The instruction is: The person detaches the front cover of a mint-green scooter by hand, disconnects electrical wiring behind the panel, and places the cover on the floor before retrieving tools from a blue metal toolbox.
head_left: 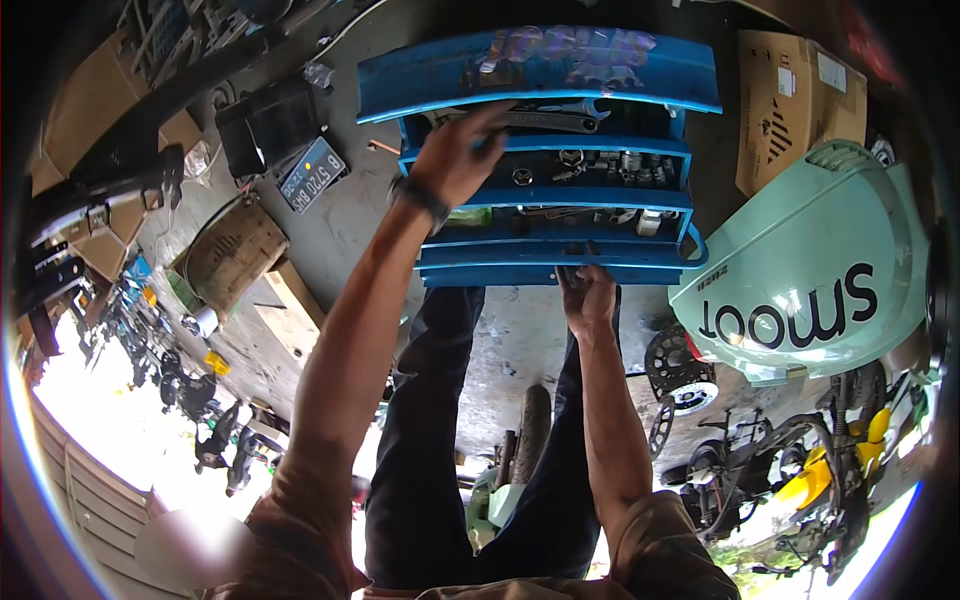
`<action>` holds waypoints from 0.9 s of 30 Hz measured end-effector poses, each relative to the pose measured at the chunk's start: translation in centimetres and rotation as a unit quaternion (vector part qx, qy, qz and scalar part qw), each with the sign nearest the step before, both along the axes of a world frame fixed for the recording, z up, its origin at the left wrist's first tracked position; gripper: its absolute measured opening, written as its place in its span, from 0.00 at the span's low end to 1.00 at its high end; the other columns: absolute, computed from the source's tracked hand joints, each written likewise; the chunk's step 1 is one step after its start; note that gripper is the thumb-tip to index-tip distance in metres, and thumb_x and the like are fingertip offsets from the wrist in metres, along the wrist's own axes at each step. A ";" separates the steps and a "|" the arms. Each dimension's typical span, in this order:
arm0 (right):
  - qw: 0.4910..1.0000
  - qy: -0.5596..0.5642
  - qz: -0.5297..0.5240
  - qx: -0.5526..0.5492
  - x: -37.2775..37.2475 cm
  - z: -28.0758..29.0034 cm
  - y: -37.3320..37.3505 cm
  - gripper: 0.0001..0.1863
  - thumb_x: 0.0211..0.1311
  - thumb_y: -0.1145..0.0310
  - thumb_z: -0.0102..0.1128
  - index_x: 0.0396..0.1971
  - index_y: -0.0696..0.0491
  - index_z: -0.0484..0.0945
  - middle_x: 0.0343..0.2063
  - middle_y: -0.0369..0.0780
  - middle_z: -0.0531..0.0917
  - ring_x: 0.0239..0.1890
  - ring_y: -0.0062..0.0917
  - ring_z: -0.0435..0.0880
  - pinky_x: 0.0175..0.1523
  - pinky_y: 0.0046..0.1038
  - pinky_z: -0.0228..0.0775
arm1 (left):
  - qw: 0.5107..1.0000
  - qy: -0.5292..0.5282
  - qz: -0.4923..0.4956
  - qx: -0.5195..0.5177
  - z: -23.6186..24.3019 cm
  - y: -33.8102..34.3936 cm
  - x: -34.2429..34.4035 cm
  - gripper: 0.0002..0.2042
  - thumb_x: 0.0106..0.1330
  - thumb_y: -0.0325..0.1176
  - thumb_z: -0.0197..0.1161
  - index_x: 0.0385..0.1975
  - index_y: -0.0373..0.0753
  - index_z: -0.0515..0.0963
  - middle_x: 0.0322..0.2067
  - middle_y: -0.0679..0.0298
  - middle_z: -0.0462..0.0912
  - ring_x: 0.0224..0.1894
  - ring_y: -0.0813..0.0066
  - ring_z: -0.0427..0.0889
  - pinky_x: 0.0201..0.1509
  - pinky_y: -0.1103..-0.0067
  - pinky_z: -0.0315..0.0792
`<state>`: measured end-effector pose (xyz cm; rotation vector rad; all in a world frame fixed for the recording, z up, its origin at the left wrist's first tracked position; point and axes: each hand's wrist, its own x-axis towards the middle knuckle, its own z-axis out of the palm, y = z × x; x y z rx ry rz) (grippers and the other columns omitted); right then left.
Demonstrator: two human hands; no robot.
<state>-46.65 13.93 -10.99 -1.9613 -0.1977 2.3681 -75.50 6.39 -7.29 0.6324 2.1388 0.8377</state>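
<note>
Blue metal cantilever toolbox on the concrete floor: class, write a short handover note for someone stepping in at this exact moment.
Left hand: open, fingers spread, reaching into the top tray of the open blue metal cantilever toolbox, near a long dark spanner.
Right hand: at the toolbox's lower front edge, holding a small dark object; grip unclear.
Middle tray: loose sockets.
Done: toolbox opened, trays fanned out.
Left: nothing lifted from the top tray yet.

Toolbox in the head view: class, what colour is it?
Blue. The toolbox with its tiered trays shows in the head view, the left hand reaching into it.
</note>
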 end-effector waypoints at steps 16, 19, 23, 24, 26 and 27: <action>0.939 0.240 0.145 0.198 -28.3 20.0 7.4 0.31 0.63 0.62 0.53 0.63 0.62 0.61 0.64 0.52 0.64 0.70 0.41 0.57 0.74 0.46 0.46 | 0.782 -0.228 0.441 -0.376 16.2 -49.1 45.8 0.15 0.62 0.31 0.57 0.49 0.43 0.80 0.29 0.57 0.84 0.31 0.70 0.83 0.34 0.74 0.76; 0.898 0.256 0.310 0.178 -28.7 22.7 3.2 0.26 0.69 0.62 0.46 0.63 0.59 0.63 0.62 0.47 0.68 0.66 0.37 0.65 0.72 0.41 0.55 | 0.703 -0.306 0.597 -0.236 15.3 -44.8 54.9 0.15 0.63 0.28 0.57 0.50 0.41 0.78 0.29 0.61 0.84 0.29 0.77 0.82 0.29 0.79 0.75; 0.638 0.111 0.727 0.228 -20.4 18.8 -2.0 0.16 0.66 0.59 0.54 0.49 0.50 0.76 0.43 0.34 0.81 0.43 0.19 0.79 0.49 0.29 0.74 | 0.799 -0.234 0.536 -0.140 14.6 -32.3 59.1 0.18 0.61 0.35 0.60 0.51 0.43 0.77 0.38 0.56 0.86 0.43 0.59 0.84 0.47 0.70 0.76; 0.492 0.152 0.816 0.260 -17.8 19.3 -4.2 0.14 0.65 0.58 0.53 0.39 0.51 0.80 0.32 0.35 0.82 0.33 0.20 0.81 0.39 0.23 0.73 | 0.734 -0.274 0.614 -0.096 16.0 -29.0 58.7 0.17 0.61 0.35 0.59 0.51 0.40 0.77 0.39 0.55 0.85 0.45 0.59 0.84 0.49 0.71 0.75; 0.227 0.301 0.855 0.356 -10.1 15.1 -3.3 0.12 0.61 0.64 0.57 0.35 0.58 0.80 0.31 0.43 0.82 0.35 0.30 0.82 0.42 0.30 0.74 | 0.669 -0.353 0.652 -0.063 17.2 -26.5 60.0 0.17 0.62 0.33 0.58 0.51 0.38 0.77 0.40 0.52 0.85 0.44 0.63 0.84 0.49 0.72 0.75; 0.179 0.248 0.888 0.343 -6.0 14.9 -4.3 0.11 0.60 0.66 0.60 0.38 0.58 0.80 0.35 0.44 0.83 0.39 0.34 0.83 0.47 0.33 0.75 | 0.646 -0.350 0.677 -0.031 18.2 -25.5 61.3 0.17 0.62 0.32 0.58 0.51 0.38 0.77 0.40 0.51 0.85 0.44 0.64 0.84 0.49 0.72 0.75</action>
